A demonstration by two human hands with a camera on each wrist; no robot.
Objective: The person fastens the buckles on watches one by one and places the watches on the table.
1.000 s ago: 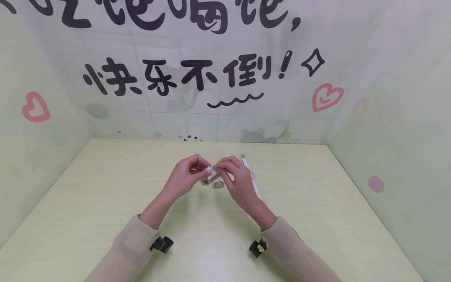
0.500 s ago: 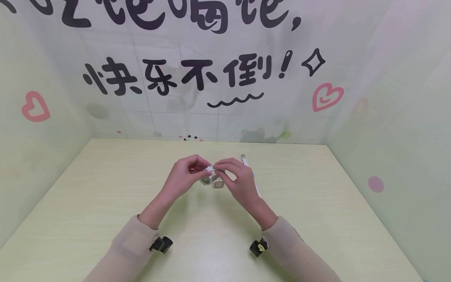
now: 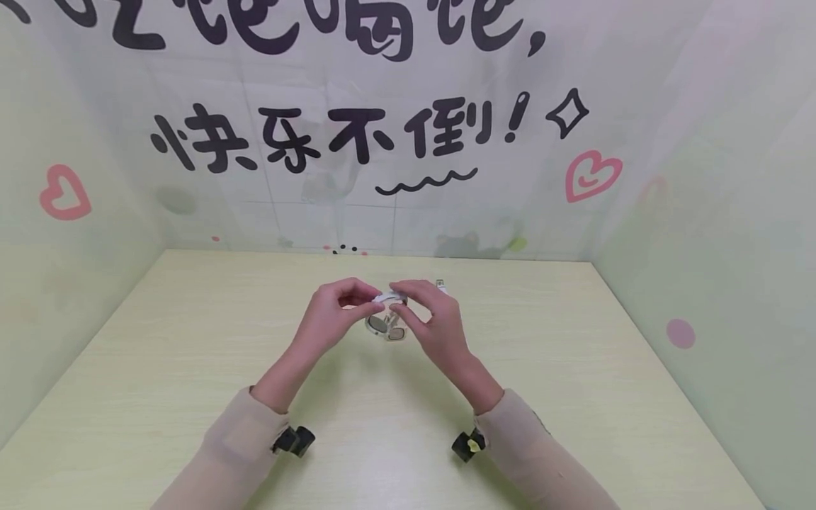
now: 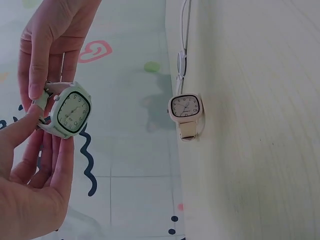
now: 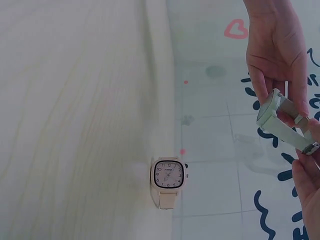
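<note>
Both hands hold a pale green wristwatch (image 4: 74, 114) at its strap, with its face below the fingertips. My left hand (image 3: 333, 312) pinches one side of the strap (image 3: 390, 296) between thumb and fingers. On the other side, my right hand (image 3: 435, 312) grips it with thumb and fingertips. The strap forms a loop behind the face, and its buckle end (image 5: 310, 148) shows between the fingers in the right wrist view. Below the hands, a beige wristwatch (image 5: 168, 175) with a squarish face lies on the table.
A white wristwatch (image 4: 182, 62) lies stretched out to the right, mostly behind my right hand in the head view. The pale wooden table (image 3: 191, 340) ends at a printed fabric backdrop (image 3: 268, 219) with side walls. Small black cameras (image 3: 295, 442) sit at both sleeves.
The strap, earlier a small bit between pinching fingertips, now arches across both hands. My right fingers have spread around it, and the hanging watch face has turned into clearer view.
</note>
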